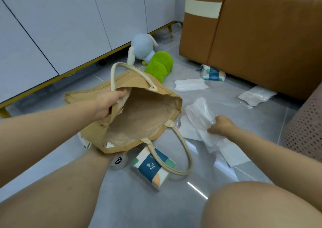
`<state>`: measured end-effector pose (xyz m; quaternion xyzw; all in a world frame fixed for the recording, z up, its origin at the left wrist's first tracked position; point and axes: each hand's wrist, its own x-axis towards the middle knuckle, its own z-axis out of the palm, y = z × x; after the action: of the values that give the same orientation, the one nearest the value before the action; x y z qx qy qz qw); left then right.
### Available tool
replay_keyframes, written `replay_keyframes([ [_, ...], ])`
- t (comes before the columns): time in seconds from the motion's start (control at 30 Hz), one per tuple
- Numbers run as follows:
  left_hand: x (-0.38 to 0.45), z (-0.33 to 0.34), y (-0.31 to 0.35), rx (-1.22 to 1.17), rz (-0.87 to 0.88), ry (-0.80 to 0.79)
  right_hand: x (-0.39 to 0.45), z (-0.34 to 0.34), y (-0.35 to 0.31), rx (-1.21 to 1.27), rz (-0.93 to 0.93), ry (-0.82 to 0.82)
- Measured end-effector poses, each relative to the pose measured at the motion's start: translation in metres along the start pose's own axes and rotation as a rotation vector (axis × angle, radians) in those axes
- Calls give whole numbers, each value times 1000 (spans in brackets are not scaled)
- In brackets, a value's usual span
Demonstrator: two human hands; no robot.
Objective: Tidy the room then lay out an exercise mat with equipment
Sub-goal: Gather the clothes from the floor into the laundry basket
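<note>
Fingers of the left hand (108,102) are curling over the rim of a brown paper bag (139,116), pinching it and holding the mouth wide open. The right hand (221,125) is closing around a crumpled clear plastic wrapper (200,113) and gripping it tight, just to the right of the bag's mouth.

Fingertips of the left hand are going inside the bag, so they are hard to see. The bag is covering part of a small white thing near the left wrist, and it is too hidden to name. The far end of the wrapper is see-through and hard to trace on the shiny floor (130,201).

The bag is lying tipped, with its mouth facing up toward the person and its long side running from the left hand across toward the right hand. One cream handle (184,149) is looping down over a tissue pack (153,166) lying below both hands. Past the left hand, a blue plush toy (142,45) and a green plush toy (158,65) are lying on the floor. Beyond the right hand, another tissue pack (212,72) is sitting against the brown sofa (261,36).
</note>
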<state>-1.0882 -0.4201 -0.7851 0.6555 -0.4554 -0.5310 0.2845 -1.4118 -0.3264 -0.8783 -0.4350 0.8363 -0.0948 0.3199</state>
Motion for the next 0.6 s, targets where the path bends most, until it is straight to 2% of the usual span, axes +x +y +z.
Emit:
replay_keyframes([
  [0.07,-10,4,12,-22,41,-57,-19,-40,1,189,63,43],
  [0.13,-23,6,22,-109,68,-86,-45,-75,0,337,138,13],
  [0.23,-39,10,35,-293,25,-144,-77,-100,-5,472,221,-171],
  [0.33,-47,16,45,-392,25,-219,-99,-95,-22,637,200,-358],
  [0.43,-55,25,51,-396,64,-257,-104,-73,-39,620,169,-496],
  [0.6,-59,34,43,-346,132,-193,-86,-11,-60,336,175,-671],
])
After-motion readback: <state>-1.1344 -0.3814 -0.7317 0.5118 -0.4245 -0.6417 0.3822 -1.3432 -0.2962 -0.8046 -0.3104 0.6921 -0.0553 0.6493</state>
